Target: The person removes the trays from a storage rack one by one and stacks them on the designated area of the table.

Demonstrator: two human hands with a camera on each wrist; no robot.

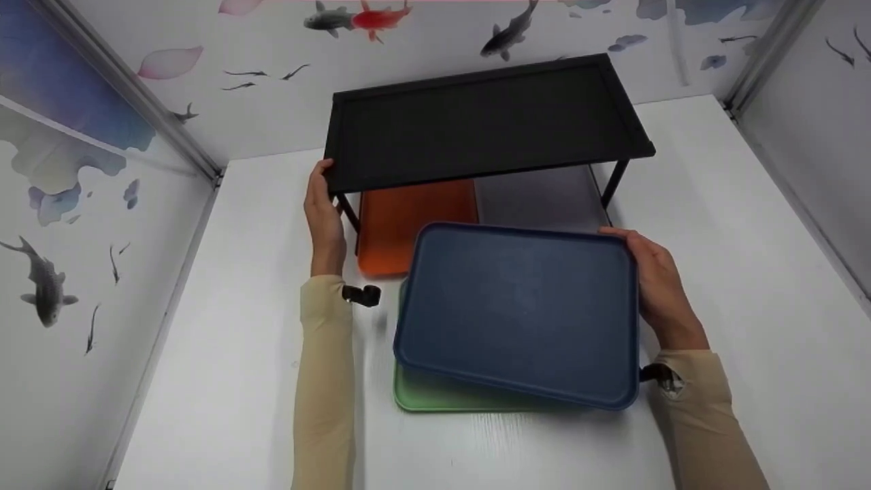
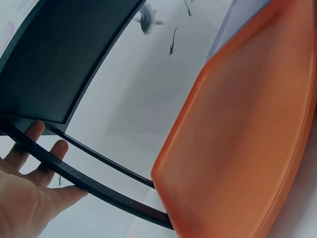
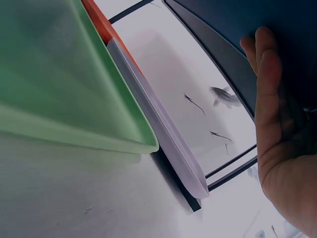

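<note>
My left hand [image 1: 325, 211] rests at the left end of a black rack [image 1: 483, 126]. In the left wrist view its fingers lie spread against a thin black leg bar [image 2: 109, 196]. My right hand [image 1: 656, 282] holds a blue tray [image 1: 524, 313] by its right edge. The tray is tilted above a green tray [image 1: 463, 398] and hides most of it. Fingers [image 3: 267, 84] of the right hand lie against the blue tray in the right wrist view; the thumb is hidden there. Beneath the rack's top are an orange tray [image 1: 408, 231] and a pale lilac tray [image 1: 537, 197], side by side.
Everything stands on a white table [image 1: 238, 354]. A back wall [image 1: 422, 64] and side walls printed with fish close in around it. Each sleeve has a small black wrist camera [image 1: 362, 295] strapped at the cuff.
</note>
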